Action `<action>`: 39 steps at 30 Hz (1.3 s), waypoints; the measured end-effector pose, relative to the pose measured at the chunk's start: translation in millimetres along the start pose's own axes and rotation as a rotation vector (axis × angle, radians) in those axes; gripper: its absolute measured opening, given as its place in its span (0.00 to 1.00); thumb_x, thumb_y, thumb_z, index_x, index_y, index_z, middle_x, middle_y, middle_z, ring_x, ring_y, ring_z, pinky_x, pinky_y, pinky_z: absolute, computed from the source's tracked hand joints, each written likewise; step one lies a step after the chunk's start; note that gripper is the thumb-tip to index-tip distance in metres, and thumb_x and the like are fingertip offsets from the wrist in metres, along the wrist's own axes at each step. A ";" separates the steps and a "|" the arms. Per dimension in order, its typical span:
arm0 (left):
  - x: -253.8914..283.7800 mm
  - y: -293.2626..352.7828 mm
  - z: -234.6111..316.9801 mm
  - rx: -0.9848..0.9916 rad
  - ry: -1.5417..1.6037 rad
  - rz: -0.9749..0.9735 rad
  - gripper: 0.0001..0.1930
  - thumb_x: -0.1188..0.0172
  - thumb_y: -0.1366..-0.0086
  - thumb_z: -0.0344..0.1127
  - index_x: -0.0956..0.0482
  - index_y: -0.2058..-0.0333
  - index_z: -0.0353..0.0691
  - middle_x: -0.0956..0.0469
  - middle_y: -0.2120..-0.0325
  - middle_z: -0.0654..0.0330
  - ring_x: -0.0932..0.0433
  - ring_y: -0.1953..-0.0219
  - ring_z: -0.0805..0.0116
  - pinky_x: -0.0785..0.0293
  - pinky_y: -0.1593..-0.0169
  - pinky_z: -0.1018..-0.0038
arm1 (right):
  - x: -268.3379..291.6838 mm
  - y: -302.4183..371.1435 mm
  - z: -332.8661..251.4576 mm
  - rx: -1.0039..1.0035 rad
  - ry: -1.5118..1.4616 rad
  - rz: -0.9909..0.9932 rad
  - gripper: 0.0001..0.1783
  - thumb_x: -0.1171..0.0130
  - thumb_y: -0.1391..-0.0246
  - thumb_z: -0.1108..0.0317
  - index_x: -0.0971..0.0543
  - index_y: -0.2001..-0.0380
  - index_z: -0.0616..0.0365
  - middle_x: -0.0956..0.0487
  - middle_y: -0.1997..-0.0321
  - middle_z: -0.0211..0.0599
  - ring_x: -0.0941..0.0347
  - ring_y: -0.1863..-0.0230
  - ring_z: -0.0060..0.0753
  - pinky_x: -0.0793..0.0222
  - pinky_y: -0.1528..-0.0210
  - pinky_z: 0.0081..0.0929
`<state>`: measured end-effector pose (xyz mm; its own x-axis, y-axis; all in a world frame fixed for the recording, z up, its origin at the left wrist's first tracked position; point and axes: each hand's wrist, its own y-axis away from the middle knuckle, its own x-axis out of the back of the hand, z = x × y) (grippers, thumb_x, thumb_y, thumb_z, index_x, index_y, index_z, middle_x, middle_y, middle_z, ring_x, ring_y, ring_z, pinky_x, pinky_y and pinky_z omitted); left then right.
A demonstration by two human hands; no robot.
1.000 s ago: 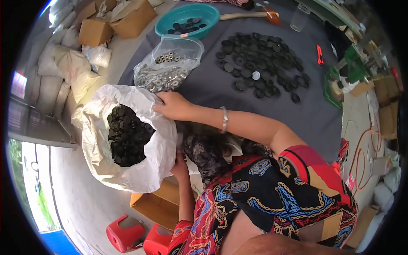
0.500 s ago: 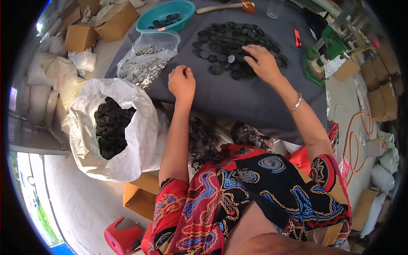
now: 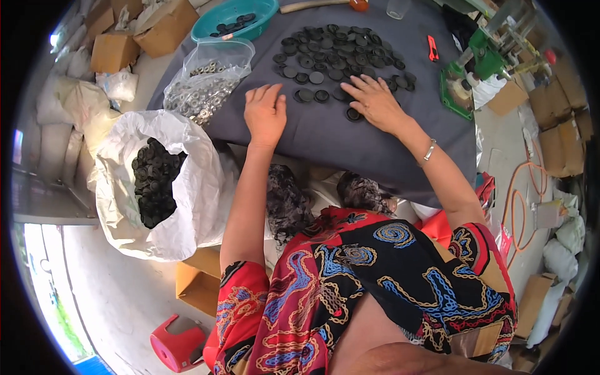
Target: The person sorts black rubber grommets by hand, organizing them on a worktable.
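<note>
A white sack holds round black pieces, a clear bag metal rings, a teal basin dark discs. Flat, round black caps spread over the grey tabletop, the right hand there, grip wide; the left hand curls nearby, contents unclear.

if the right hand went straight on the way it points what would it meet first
The right hand would likely meet the black discs just ahead of its fingers, though whether it touches some now is unclear.
</note>
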<state>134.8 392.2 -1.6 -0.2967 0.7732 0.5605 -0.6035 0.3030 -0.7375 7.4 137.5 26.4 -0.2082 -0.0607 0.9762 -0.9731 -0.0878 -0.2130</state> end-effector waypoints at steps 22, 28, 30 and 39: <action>2.2 16.8 63.7 -0.148 0.015 -0.254 0.12 0.35 0.48 0.37 0.18 0.64 0.46 0.19 0.60 0.65 0.29 0.50 0.57 0.36 0.52 0.57 | -4.9 -48.6 -0.2 0.229 0.160 0.304 0.06 0.49 0.50 0.68 0.23 0.70 0.53 0.22 0.68 0.35 0.26 0.62 0.39 0.37 0.53 0.36; -2.6 31.0 67.8 -0.112 0.039 -0.312 0.13 0.35 0.48 0.35 0.18 0.62 0.46 0.19 0.56 0.64 0.29 0.49 0.55 0.35 0.51 0.57 | -25.8 -34.6 7.2 0.228 0.101 0.458 0.11 0.48 0.51 0.71 0.22 0.62 0.56 0.23 0.70 0.33 0.27 0.62 0.36 0.38 0.50 0.35; 1.5 36.0 68.8 -0.110 0.052 -0.274 0.12 0.36 0.47 0.34 0.18 0.61 0.45 0.20 0.56 0.63 0.30 0.49 0.55 0.36 0.51 0.57 | -18.7 -30.7 2.1 0.239 0.079 0.478 0.13 0.47 0.51 0.72 0.22 0.60 0.57 0.23 0.69 0.33 0.27 0.62 0.36 0.38 0.50 0.35; -5.3 29.0 67.2 -0.003 -0.034 -0.245 0.13 0.37 0.47 0.32 0.20 0.60 0.46 0.22 0.53 0.63 0.31 0.47 0.52 0.36 0.49 0.53 | 3.6 -3.8 1.3 -0.098 -0.564 0.515 0.11 0.47 0.50 0.75 0.20 0.63 0.58 0.21 0.71 0.44 0.24 0.69 0.47 0.29 0.66 0.39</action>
<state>69.1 359.4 -0.6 -0.1665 0.6573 0.7350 -0.6582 0.4809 -0.5792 10.5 136.4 30.7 -0.5813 -0.5703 0.5804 -0.7767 0.1762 -0.6047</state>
